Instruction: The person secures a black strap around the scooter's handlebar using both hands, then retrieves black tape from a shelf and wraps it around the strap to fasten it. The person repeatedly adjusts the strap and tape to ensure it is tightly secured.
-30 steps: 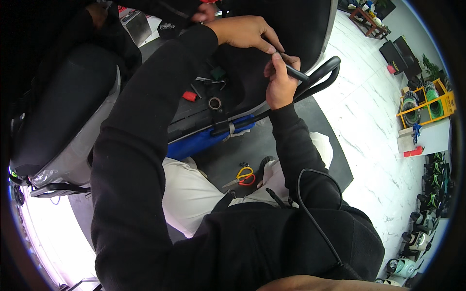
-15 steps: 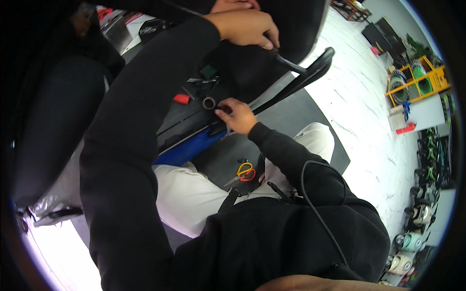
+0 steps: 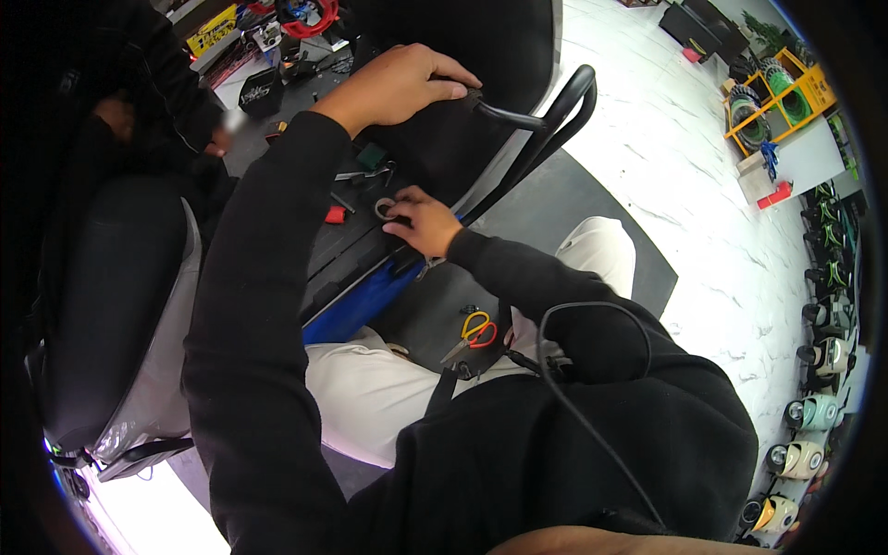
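Beside a red piece [image 3: 335, 215], the right hand [image 3: 421, 222] curls at a ring [image 3: 379, 206], grip unclear, the left hand [image 3: 404, 83] pinches a black bar [image 3: 511, 117], and scissors [image 3: 476, 330] lie between the legs [image 3: 361, 390].

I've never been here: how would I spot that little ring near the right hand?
Start at the bright blue panel by the person's left leg, then move up to the dark flat surface above it. There, at the fingertips of the right hand, is the small ring. Unlike the red piece to its left, it is round with an open middle.
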`<state>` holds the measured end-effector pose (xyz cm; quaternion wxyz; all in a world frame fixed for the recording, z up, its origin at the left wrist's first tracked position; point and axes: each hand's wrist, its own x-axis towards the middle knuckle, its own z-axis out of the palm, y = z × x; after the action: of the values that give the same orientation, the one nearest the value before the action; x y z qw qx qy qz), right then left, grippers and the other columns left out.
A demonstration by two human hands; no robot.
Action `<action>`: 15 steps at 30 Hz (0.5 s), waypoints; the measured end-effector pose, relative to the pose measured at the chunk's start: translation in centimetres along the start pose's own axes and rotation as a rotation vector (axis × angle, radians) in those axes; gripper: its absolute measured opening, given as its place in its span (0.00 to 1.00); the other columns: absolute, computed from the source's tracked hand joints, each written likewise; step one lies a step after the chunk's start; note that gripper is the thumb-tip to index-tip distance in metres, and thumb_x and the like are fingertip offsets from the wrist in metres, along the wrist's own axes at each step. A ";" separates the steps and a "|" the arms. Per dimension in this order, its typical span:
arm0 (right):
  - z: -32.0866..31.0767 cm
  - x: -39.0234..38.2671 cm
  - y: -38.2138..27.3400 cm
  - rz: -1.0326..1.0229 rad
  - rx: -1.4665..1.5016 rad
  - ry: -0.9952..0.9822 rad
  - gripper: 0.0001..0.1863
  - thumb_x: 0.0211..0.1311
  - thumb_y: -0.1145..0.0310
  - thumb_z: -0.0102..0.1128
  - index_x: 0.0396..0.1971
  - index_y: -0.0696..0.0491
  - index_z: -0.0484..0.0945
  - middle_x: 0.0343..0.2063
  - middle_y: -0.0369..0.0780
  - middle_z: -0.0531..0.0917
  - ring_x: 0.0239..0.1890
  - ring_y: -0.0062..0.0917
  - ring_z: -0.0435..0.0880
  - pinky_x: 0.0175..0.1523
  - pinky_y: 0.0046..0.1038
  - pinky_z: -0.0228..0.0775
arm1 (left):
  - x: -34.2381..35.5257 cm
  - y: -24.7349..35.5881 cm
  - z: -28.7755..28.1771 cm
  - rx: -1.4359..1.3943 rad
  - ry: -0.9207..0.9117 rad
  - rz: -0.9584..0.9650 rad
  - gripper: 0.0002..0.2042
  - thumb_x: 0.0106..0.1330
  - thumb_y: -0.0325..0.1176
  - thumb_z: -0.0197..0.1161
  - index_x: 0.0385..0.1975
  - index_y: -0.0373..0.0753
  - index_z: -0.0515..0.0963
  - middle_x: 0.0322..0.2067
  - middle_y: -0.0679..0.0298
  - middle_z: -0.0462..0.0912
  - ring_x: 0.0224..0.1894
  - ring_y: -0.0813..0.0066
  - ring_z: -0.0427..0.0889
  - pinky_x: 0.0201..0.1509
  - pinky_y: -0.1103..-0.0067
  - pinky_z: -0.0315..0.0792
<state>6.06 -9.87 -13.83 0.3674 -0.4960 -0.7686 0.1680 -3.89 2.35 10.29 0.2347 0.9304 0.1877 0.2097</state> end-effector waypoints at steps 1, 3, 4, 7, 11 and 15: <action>-2.1 -0.3 -1.4 0.037 0.123 0.011 0.18 0.64 0.60 0.77 0.48 0.54 0.88 0.54 0.45 0.82 0.45 0.33 0.87 0.50 0.33 0.82 | 0.0 -0.2 0.0 -0.014 -0.011 -0.008 0.14 0.74 0.37 0.67 0.55 0.44 0.89 0.51 0.58 0.92 0.54 0.60 0.89 0.61 0.69 0.78; -7.3 -0.8 -4.2 0.115 0.317 -0.013 0.17 0.65 0.64 0.77 0.48 0.57 0.87 0.56 0.45 0.81 0.46 0.29 0.86 0.51 0.29 0.80 | 0.0 -0.7 0.1 0.051 0.017 0.042 0.14 0.74 0.36 0.66 0.55 0.43 0.89 0.54 0.57 0.90 0.56 0.58 0.88 0.63 0.69 0.77; -10.3 -1.2 -5.5 0.119 0.408 -0.033 0.16 0.66 0.67 0.77 0.48 0.59 0.86 0.58 0.44 0.81 0.48 0.27 0.85 0.53 0.27 0.79 | 0.0 -1.0 0.1 0.126 0.054 0.102 0.14 0.74 0.36 0.66 0.55 0.42 0.88 0.55 0.57 0.89 0.58 0.57 0.87 0.64 0.68 0.76; -17.8 -1.6 -9.0 0.017 0.379 -0.019 0.14 0.68 0.70 0.74 0.50 0.59 0.85 0.62 0.44 0.78 0.53 0.25 0.82 0.58 0.27 0.78 | 0.3 -1.6 0.4 0.078 0.094 0.231 0.14 0.74 0.34 0.65 0.54 0.38 0.87 0.58 0.55 0.87 0.61 0.56 0.85 0.67 0.68 0.75; -24.0 -0.2 -11.5 -0.052 0.289 0.081 0.16 0.68 0.65 0.77 0.48 0.58 0.86 0.58 0.43 0.81 0.47 0.23 0.84 0.52 0.26 0.77 | 0.2 -1.4 0.7 -0.142 -0.003 0.105 0.14 0.73 0.32 0.64 0.54 0.32 0.84 0.55 0.53 0.87 0.60 0.57 0.85 0.67 0.69 0.75; -27.2 1.7 -11.9 -0.177 -0.135 0.231 0.18 0.63 0.59 0.81 0.43 0.57 0.90 0.47 0.42 0.87 0.41 0.29 0.87 0.48 0.27 0.80 | -0.2 -1.1 1.0 -0.186 0.022 0.102 0.15 0.73 0.31 0.64 0.56 0.32 0.83 0.53 0.54 0.88 0.56 0.60 0.86 0.64 0.69 0.75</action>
<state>17.94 -16.59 12.53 0.4327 -0.4659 -0.7714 0.0249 -3.84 2.81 8.91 0.3070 0.9107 0.1221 0.2480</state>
